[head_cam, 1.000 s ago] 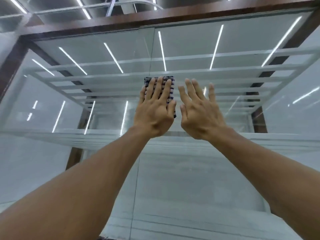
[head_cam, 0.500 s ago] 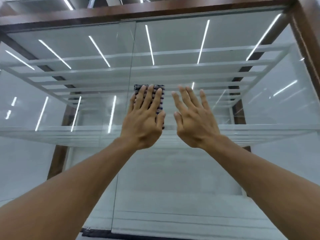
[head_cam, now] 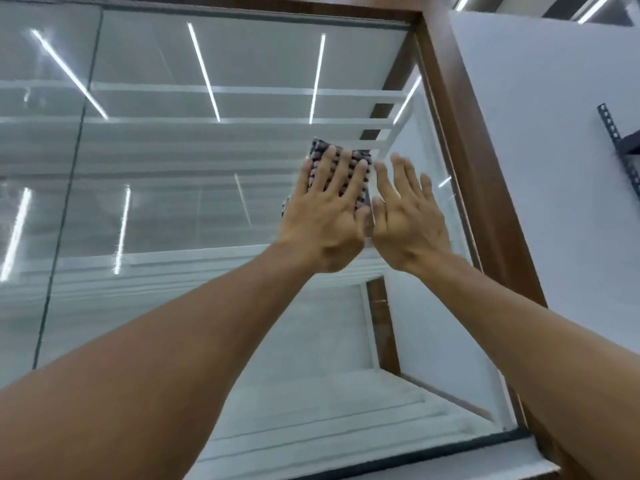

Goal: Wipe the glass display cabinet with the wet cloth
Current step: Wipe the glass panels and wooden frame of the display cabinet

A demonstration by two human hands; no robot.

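The cabinet [head_cam: 207, 202] fills most of the view, and its glass front carries bright reflected light strips that make the white shelves [head_cam: 221, 128] behind it hard to read. Its brown frame [head_cam: 460, 168] runs down just right of both hands; half a second ago this frame was only at the far right edge, so the hands are now much nearer to it. A white wall [head_cam: 554, 168] lies right of the frame, with a dark slotted bracket [head_cam: 620, 147] cut off by the picture edge. The left hand [head_cam: 325, 220] is flat on the glass with its fingers spread, pressing the cloth [head_cam: 363, 157] against the pane, not clenched around it. Most of the cloth is hidden under this hand; only its checked upper edge and strips between the fingers show. The right hand [head_cam: 405, 220] is open beside the left hand and holds nothing; I cannot tell if it touches the glass. As before, the cloth is under the left hand.
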